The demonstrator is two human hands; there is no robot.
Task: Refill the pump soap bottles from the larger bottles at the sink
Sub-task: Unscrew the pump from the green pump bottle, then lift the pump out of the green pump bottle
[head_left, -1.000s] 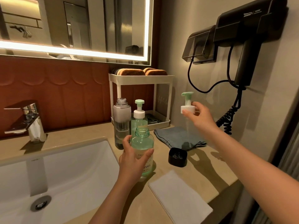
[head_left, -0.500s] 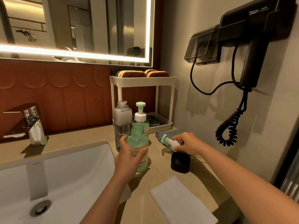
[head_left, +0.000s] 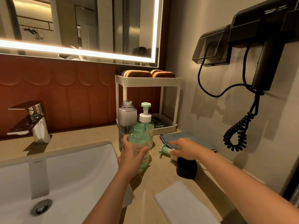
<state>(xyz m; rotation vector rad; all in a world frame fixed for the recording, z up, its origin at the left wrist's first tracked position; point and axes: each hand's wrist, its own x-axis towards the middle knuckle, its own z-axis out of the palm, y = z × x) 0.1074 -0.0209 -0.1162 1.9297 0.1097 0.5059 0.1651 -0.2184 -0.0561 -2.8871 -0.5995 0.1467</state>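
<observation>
While the left hand wraps round the green bottle, steadying it upright on the counter just right of the sink, the bottle's neck stands open. To the right, the right hand pinches the pump, which lies on its side low by the cloth and the black cap; whether it rests on the counter cannot be told. Just beyond the green bottle stands the tall bottle, also uncapped, with a second pump bottle beside it. The step looks like parking the pump before pouring. Next, the right hand would need to let go, take the tall bottle and tip it into the open neck.
</observation>
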